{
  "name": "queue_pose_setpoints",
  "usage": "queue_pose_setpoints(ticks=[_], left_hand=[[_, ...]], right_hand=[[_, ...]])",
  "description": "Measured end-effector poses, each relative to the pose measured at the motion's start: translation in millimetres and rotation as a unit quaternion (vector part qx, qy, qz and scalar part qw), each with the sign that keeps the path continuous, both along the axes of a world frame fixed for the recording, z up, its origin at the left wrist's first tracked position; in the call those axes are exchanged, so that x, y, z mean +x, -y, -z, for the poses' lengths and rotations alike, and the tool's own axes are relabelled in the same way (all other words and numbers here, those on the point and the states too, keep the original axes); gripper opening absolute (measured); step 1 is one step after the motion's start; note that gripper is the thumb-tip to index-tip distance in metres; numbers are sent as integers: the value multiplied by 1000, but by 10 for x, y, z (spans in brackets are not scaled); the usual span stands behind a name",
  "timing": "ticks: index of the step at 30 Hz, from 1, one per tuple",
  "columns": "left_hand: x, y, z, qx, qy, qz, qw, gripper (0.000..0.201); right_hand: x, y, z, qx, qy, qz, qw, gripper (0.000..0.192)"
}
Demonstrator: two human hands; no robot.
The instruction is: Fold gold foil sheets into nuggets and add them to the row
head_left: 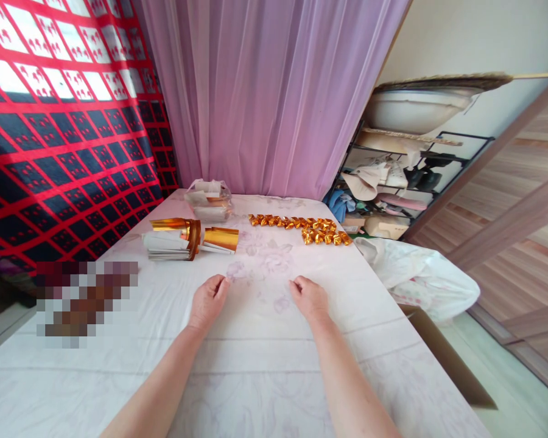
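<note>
My left hand and my right hand both rest palm-down on a white, faintly flowered cloth that covers the table. Neither hand holds anything, and the fingers look loosely curled. Beyond my left hand lie a stack of gold foil sheets and a single folded gold sheet. Further back, a row of small folded gold pieces runs to the right. A clear bag of more sheets sits at the far edge.
A pink curtain hangs behind the table and a red and black patterned cloth is on the left. A shoe rack, a white bag and a cardboard box stand to the right.
</note>
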State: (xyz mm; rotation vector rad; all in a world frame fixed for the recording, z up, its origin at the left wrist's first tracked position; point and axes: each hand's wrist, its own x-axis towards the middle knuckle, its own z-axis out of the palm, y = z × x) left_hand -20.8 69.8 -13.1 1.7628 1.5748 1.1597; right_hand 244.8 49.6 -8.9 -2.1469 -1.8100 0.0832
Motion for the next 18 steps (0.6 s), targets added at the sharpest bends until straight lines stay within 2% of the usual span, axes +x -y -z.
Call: queue_pose_setpoints(ticks=[6, 12, 18], left_hand=[[-50, -1, 13, -19, 83, 13, 996, 40], [-67, 32, -19, -35, 153, 34, 987, 43], [-70, 57, -38, -53, 199, 49, 977, 46]], right_hand=[[-196, -77, -20, 4, -20, -50, 999, 22], [-601, -368, 18, 27, -62, -131, 989, 18], [-957, -784, 86, 51, -114, -170, 977, 42]])
